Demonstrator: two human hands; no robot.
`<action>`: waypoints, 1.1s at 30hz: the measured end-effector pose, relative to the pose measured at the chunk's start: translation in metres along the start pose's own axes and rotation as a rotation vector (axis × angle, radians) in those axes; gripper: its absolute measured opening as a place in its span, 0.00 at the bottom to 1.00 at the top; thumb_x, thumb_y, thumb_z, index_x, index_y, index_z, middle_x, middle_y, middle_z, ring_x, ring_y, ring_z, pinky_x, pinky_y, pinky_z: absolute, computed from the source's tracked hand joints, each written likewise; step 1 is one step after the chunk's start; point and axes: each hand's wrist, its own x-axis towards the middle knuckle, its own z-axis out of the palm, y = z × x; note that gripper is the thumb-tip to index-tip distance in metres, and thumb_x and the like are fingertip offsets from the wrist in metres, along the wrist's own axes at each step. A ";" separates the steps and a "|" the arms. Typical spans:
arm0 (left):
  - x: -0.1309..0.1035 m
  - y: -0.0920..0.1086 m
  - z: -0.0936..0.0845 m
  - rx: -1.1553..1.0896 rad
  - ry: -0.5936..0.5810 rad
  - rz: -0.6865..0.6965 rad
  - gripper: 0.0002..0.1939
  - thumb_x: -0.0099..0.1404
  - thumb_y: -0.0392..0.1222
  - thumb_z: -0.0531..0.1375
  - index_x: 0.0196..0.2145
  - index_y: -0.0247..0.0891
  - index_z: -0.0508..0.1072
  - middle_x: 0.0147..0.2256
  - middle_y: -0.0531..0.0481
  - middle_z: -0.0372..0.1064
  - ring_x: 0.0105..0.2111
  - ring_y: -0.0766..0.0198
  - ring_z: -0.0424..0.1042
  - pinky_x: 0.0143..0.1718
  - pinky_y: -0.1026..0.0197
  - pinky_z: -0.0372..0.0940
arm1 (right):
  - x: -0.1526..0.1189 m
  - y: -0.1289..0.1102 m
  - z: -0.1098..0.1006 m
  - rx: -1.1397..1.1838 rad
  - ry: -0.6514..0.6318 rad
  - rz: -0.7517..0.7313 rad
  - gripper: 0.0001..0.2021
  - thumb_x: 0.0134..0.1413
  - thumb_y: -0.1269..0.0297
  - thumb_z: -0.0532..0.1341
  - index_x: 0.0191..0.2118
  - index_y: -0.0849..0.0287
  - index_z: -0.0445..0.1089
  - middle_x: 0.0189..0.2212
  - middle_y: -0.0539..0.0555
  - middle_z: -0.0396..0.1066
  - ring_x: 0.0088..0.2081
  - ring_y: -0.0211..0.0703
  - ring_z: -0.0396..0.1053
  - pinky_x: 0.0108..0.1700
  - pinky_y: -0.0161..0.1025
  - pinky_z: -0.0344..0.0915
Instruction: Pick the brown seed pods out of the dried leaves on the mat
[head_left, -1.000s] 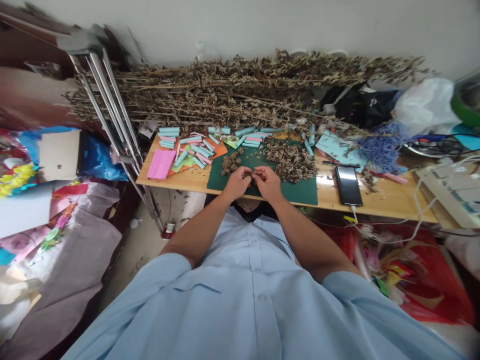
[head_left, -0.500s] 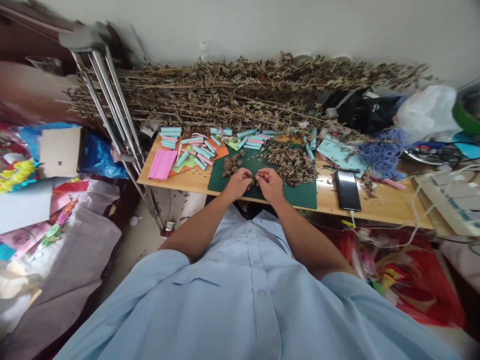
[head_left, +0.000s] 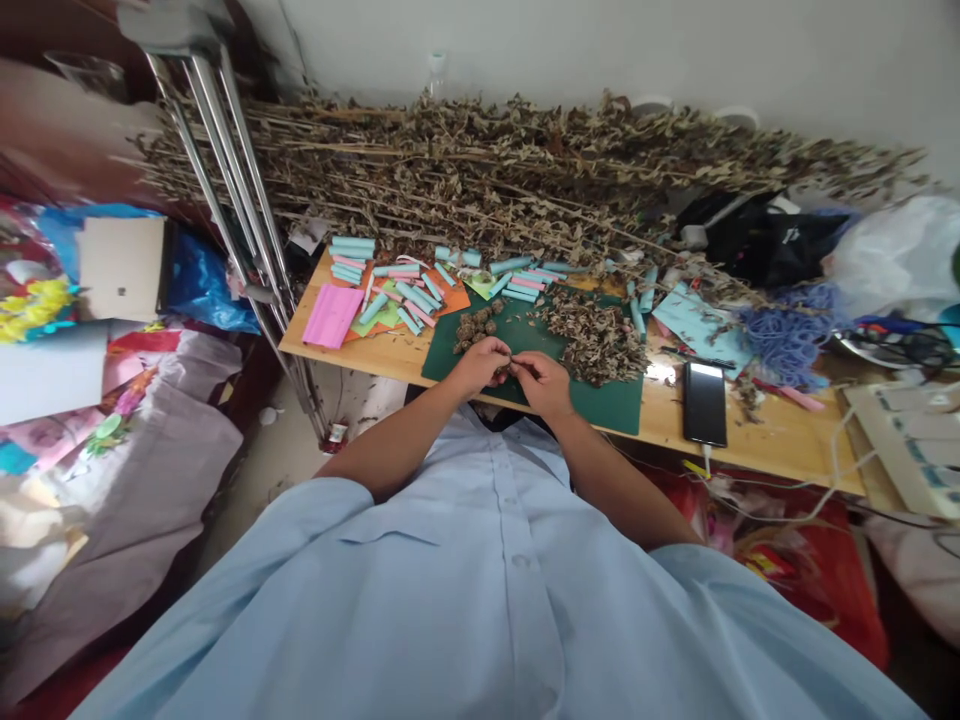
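Note:
Above the near edge of the green mat [head_left: 607, 408], my left hand [head_left: 484, 366] is closed around a small clump of dried leaves [head_left: 508, 364]. My right hand [head_left: 543, 380] meets it from the other side, its fingers pinched on the same clump. Most of the clump is hidden by the fingers. Just beyond my left hand lies a small heap of rolled leaf balls [head_left: 475, 326]. A larger pile of loose dried leaves [head_left: 596, 338] spreads over the mat beyond my right hand.
Bundles of dried stalks [head_left: 480, 165] line the wall side. Blue and pink paper rolls [head_left: 416, 295] and a pink paper sheet [head_left: 331, 316] lie left on the wooden table [head_left: 307, 335]. To the right are a charging phone [head_left: 704, 404], purple string [head_left: 791, 335] and a power strip [head_left: 911, 440]. Metal crutches [head_left: 225, 160] stand left.
My fingers have drawn closer together around the clump, the right hand's fingers now more closed. The whole view has shifted and tilted slightly. Piles on the mat look the same.

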 end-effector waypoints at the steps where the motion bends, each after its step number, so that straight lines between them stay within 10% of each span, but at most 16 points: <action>1: -0.001 0.000 0.000 0.019 -0.009 0.005 0.08 0.57 0.35 0.59 0.36 0.38 0.66 0.22 0.56 0.65 0.20 0.70 0.66 0.21 0.70 0.53 | 0.000 0.000 0.000 -0.005 0.004 0.007 0.06 0.59 0.61 0.63 0.39 0.52 0.77 0.38 0.54 0.78 0.39 0.46 0.75 0.45 0.47 0.72; 17: -0.010 -0.011 -0.007 0.373 -0.035 0.290 0.09 0.66 0.37 0.53 0.43 0.35 0.69 0.23 0.57 0.65 0.24 0.70 0.66 0.30 0.66 0.60 | 0.000 0.005 0.000 0.044 -0.016 0.078 0.06 0.58 0.60 0.64 0.36 0.55 0.77 0.36 0.53 0.78 0.36 0.44 0.75 0.42 0.43 0.73; 33: -0.004 -0.008 -0.006 0.040 -0.088 0.066 0.07 0.63 0.41 0.58 0.37 0.38 0.64 0.27 0.56 0.66 0.22 0.72 0.67 0.23 0.70 0.57 | -0.001 0.003 -0.001 -0.137 -0.097 -0.078 0.06 0.63 0.67 0.57 0.38 0.55 0.71 0.35 0.54 0.73 0.38 0.45 0.71 0.44 0.44 0.69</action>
